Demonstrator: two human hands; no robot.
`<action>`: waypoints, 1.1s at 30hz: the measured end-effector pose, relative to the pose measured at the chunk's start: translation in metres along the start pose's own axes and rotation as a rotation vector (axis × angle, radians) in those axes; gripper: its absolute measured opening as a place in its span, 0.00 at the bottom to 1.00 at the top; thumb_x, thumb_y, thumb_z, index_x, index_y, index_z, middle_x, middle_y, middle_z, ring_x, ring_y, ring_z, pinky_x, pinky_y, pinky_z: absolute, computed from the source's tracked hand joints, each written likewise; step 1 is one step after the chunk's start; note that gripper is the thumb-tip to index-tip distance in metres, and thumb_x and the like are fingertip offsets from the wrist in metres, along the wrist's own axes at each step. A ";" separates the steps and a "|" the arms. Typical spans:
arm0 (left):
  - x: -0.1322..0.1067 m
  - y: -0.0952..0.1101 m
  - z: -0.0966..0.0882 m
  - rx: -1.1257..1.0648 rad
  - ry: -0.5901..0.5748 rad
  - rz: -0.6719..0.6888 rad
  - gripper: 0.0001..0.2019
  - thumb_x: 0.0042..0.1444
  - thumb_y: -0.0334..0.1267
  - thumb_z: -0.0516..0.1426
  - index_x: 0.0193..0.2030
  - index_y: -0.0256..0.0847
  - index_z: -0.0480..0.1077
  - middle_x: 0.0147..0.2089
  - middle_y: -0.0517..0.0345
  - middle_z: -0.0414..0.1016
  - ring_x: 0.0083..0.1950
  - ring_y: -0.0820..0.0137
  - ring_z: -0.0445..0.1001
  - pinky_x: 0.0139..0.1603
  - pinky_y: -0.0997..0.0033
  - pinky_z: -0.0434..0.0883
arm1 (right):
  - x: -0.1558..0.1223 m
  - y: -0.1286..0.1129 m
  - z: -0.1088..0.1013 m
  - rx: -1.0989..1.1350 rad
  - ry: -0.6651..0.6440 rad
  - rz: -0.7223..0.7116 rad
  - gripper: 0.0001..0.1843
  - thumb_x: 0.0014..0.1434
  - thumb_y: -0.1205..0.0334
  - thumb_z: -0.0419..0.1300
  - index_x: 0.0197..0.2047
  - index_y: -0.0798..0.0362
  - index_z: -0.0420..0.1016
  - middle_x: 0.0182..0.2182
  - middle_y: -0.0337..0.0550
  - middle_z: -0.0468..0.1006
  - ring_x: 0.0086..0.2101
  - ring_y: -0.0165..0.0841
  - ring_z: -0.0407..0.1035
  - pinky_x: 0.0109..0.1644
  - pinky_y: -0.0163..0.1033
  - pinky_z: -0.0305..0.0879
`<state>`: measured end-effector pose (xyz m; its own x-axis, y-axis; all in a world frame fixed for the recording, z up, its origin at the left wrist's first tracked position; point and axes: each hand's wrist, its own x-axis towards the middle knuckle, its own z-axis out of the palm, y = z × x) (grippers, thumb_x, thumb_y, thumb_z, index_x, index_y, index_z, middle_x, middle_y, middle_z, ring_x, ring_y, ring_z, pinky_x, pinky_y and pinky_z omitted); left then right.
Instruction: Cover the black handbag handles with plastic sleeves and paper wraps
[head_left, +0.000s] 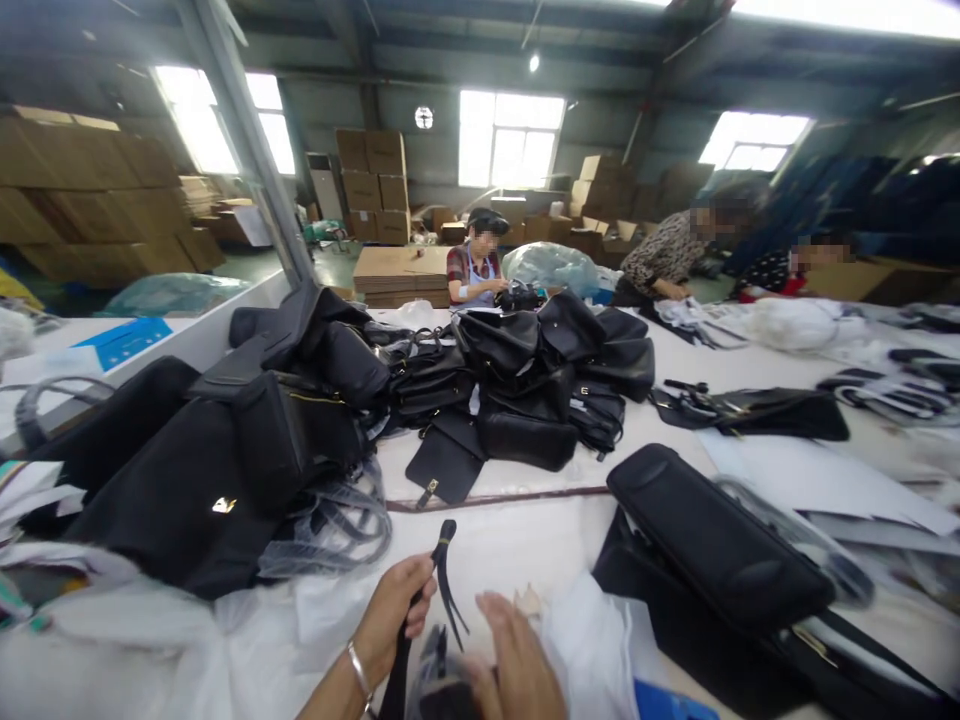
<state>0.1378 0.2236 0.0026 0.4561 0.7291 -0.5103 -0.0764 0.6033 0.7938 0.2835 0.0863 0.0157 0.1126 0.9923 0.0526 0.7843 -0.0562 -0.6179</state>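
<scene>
My left hand [397, 605], with a silver bracelet at the wrist, is closed around a black strap [445, 545]. The strap is looped over at its top, where a thin yellowish band circles it, and its loose end hangs to the right. My right hand [521, 665] is slightly blurred, with fingers stretched out and thumb apart. Beneath and between both hands is a dark item partly wrapped in clear plastic [442, 675]; its kind cannot be made out. I cannot see the right palm.
Black bags [525, 400] are heaped across the table, with a large black bag [187, 500] at left. On the right lies a black padded bag [712, 540]. White wrapping [592, 640] and a blue object [671, 703] flank my right hand. Several people work beyond.
</scene>
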 end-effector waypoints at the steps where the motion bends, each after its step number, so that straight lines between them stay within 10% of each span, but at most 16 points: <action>1: -0.011 0.000 0.006 -0.032 -0.048 0.012 0.16 0.54 0.50 0.59 0.36 0.40 0.64 0.26 0.68 0.63 0.17 0.86 0.48 0.14 0.82 0.46 | 0.010 0.003 -0.003 0.054 0.044 0.078 0.27 0.62 0.54 0.53 0.63 0.46 0.58 0.56 0.52 0.70 0.57 0.47 0.63 0.61 0.56 0.57; 7: -0.030 -0.004 0.029 -0.114 -0.126 -0.031 0.18 0.53 0.52 0.59 0.41 0.42 0.64 0.25 0.69 0.61 0.16 0.85 0.47 0.14 0.81 0.46 | 0.057 0.010 0.017 0.663 -0.259 0.125 0.21 0.67 0.53 0.43 0.58 0.55 0.59 0.41 0.48 0.78 0.39 0.34 0.75 0.42 0.38 0.69; 10: -0.009 -0.014 0.024 -0.057 -0.074 -0.119 0.19 0.49 0.52 0.62 0.39 0.41 0.65 0.22 0.71 0.59 0.16 0.84 0.48 0.14 0.82 0.45 | 0.063 0.027 0.027 0.209 -0.342 0.099 0.21 0.69 0.62 0.32 0.52 0.56 0.62 0.34 0.45 0.80 0.29 0.30 0.74 0.32 0.33 0.66; 13: 0.016 -0.027 0.013 0.008 -0.029 -0.269 0.19 0.48 0.51 0.62 0.37 0.39 0.66 0.19 0.73 0.55 0.14 0.85 0.45 0.14 0.82 0.41 | 0.071 0.058 0.016 -0.112 -0.350 0.061 0.14 0.67 0.62 0.42 0.47 0.54 0.66 0.36 0.49 0.80 0.36 0.37 0.74 0.38 0.37 0.64; 21: 0.048 -0.044 -0.004 0.031 -0.101 -0.484 0.16 0.52 0.44 0.61 0.41 0.34 0.69 0.18 0.74 0.52 0.14 0.85 0.43 0.14 0.82 0.39 | 0.141 0.136 -0.010 -0.363 -0.504 -0.176 0.11 0.64 0.64 0.49 0.44 0.47 0.72 0.41 0.46 0.78 0.45 0.40 0.69 0.49 0.45 0.58; 33: 0.080 -0.065 -0.025 0.157 -0.066 -0.503 0.24 0.44 0.53 0.63 0.37 0.34 0.69 0.16 0.73 0.55 0.14 0.84 0.43 0.13 0.81 0.40 | 0.180 0.160 0.012 -0.626 -0.565 -0.231 0.08 0.64 0.63 0.52 0.43 0.50 0.72 0.37 0.47 0.78 0.40 0.39 0.70 0.45 0.44 0.59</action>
<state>0.1571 0.2507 -0.0983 0.4573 0.3372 -0.8229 0.2972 0.8142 0.4988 0.4224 0.2574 -0.0830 -0.2802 0.8832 -0.3762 0.9597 0.2675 -0.0867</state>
